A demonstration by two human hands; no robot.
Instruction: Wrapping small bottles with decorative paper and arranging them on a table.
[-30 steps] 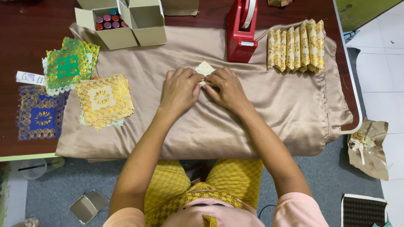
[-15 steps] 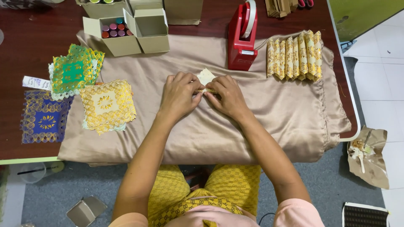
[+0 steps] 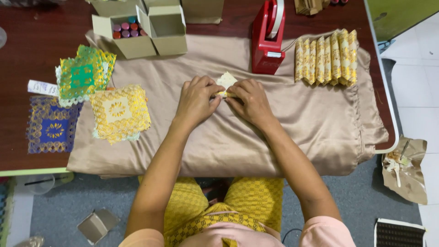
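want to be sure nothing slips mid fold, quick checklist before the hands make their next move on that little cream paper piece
1. Both hands on the piece: left hand and right hand pinch the cream paper piece from either side: ok.
2. Firmness of the grip: fingertips hide the contact: cannot tell.
3. Flat support: the piece lies on the tan cloth, smooth there: ok.
4. Tape within reach: the red tape dispenser stands just beyond the right hand: ok.
5. Finished folded pieces clear of the hands: ok.
6. Lace-patterned squares clear of the left forearm: ok.
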